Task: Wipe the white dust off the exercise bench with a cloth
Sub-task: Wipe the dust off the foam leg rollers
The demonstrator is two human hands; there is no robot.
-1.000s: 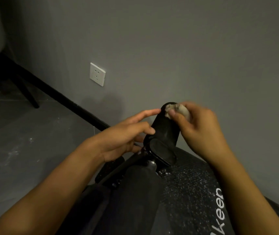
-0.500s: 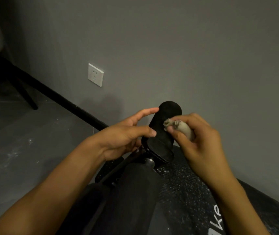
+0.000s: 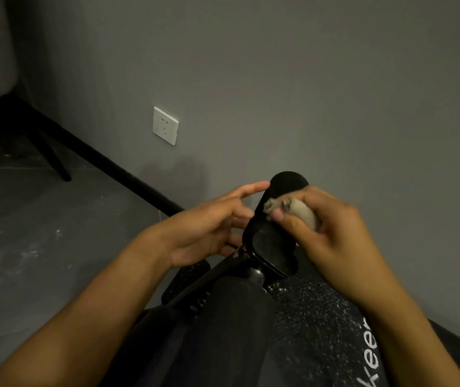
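The right hand point(image 3: 335, 233) pinched a small balled-up cloth point(image 3: 304, 213) between thumb and fingers. It pressed the cloth against the upper side of the black foam roller point(image 3: 287, 180) at the far end of the exercise bench point(image 3: 321, 339). The left hand point(image 3: 203, 230) was spread, its index fingertip point(image 3: 261, 187) touching the roller's left side, steadying rather than gripping.

That looked a weak hold. A firm stroke could spin the roller or push it away, so the cloth would skid and lift nothing. The wad was small and already greyish, so it might smear dust or slip out of the pinch.

White specks point(image 3: 301, 303) lay thick on the bench's textured top nearer the person. Most of the wiping seemed to remain, and loosened dust could fall onto that top.
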